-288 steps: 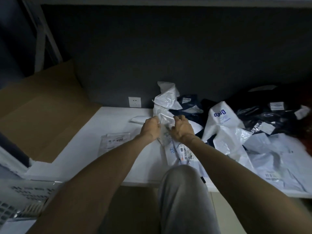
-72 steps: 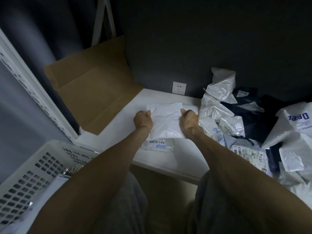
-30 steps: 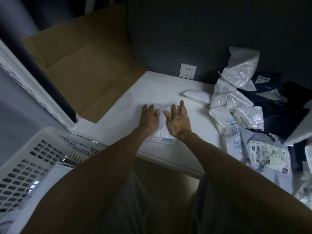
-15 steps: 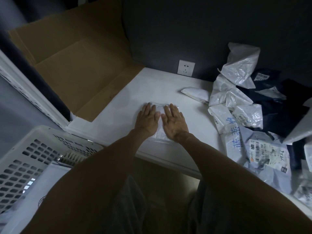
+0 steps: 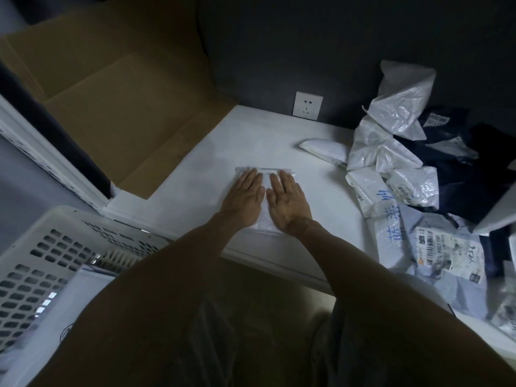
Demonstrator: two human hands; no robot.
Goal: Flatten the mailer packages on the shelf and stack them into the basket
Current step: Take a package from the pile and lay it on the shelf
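Hands press side by side on one small white mailer point(image 5: 264, 171), which lies flat on the white shelf point(image 5: 251, 135) near its front edge. The left hand point(image 5: 245, 197) and the right hand point(image 5: 288, 203) both have straight fingers held close together, palms down on the plastic and thumbs almost meeting in the middle. Neither hand grips anything. Only the mailer's far edge and a strip between the wrists show.

One white basket point(image 5: 36, 255) with slotted walls stands low at the left, beside the shelf's corner. One flat white package point(image 5: 72, 300) lies inside it; whether more lie under it cannot be told.

On the right of the shelf, well apart from the hands, lies a loose pile with six light pieces:
- one tall crumpled bag point(image 5: 402, 101) against the wall
- one second crumpled bag point(image 5: 379, 155) below it
- one small bag with a barcode point(image 5: 416, 188)
- one folded white bag point(image 5: 325, 150), nearest the hands
- one bag with blue handwriting point(image 5: 388, 222)
- one grey bag with a printed label point(image 5: 449, 252) at the front

Dark blue bags point(image 5: 469, 169) lie behind these, tangled so that their number cannot be told.

One sheet of brown cardboard point(image 5: 117, 88) leans at the shelf's left end. One white wall socket point(image 5: 307, 105) sits on the dark wall just above the shelf's back edge.
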